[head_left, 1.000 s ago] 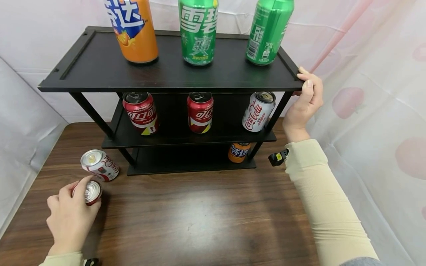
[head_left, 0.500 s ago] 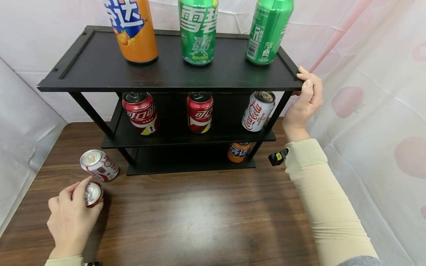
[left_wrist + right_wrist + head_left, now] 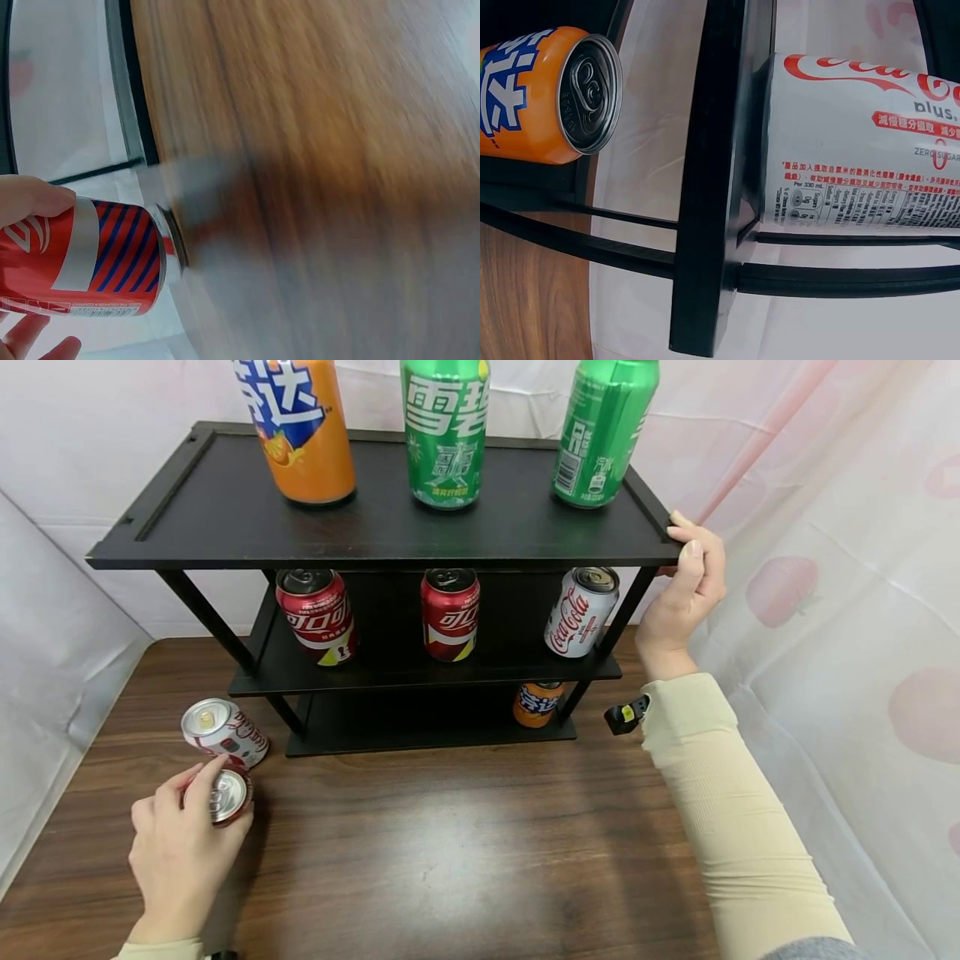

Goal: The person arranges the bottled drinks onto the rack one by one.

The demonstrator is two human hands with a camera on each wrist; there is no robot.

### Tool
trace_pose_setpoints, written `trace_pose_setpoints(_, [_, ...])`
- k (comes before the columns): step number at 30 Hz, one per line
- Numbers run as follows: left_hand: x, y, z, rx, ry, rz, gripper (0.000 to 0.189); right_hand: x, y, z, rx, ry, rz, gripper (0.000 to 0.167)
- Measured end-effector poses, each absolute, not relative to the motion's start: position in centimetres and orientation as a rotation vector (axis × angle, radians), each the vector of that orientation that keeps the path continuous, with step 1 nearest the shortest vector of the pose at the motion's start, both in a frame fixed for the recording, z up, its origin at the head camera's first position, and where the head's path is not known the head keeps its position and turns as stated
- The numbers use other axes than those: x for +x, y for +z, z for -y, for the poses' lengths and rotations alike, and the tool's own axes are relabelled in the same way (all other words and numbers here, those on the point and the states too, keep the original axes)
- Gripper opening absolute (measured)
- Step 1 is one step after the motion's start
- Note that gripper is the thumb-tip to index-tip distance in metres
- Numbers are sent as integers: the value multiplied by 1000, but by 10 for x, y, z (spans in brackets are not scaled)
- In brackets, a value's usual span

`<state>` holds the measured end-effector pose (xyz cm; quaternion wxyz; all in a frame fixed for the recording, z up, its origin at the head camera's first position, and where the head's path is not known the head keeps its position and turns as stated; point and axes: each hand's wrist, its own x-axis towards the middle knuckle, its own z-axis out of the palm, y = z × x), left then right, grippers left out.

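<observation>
My left hand [image 3: 183, 852] grips a red soda can [image 3: 229, 795] with a silver top, at the left of the table. In the left wrist view, this red soda can [image 3: 120, 255] shows a silver band and blue stripes, its base at or just over the wood. Just behind it in the head view stands a white and red can [image 3: 225, 732]. At the right end of the black three-tier shelf rack [image 3: 450, 545], my right hand [image 3: 686, 593] holds the top board's corner. The right wrist view shows the rack's post [image 3: 712, 180] but not the hand.
On the top tier stand an orange can [image 3: 315, 452] and two green cans [image 3: 447, 443]. The middle tier bears two red cola cans [image 3: 452, 618] and a white cola can [image 3: 581, 614]. A small orange can [image 3: 537, 703] is at the bottom tier's right end.
The left hand has moved a little to the right with the red soda can in its grip. The right hand stays at the rack's corner.
</observation>
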<state>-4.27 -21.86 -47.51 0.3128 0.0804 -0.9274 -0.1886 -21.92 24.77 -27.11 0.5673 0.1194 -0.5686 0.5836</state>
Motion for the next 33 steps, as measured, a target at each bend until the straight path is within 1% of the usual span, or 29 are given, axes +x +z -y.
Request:
trace_pose_setpoints(11, [-46, -466, 199, 105, -483, 2417, 59, -219, -270, -247, 279, 1367, 1335, 35])
trace_pose_setpoints(18, [-49, -463, 188, 99, -522, 2418, 57, -219, -269, -247, 279, 1369, 1336, 35])
trace_pose_setpoints(25, [-53, -457, 175, 13, -530, 2392, 68, -219, -271, -248, 280, 1373, 1341, 35])
trace_pose_setpoints(33, [-58, -458, 167, -49, -531, 2379, 65, -218, -271, -248, 276, 1373, 1344, 35])
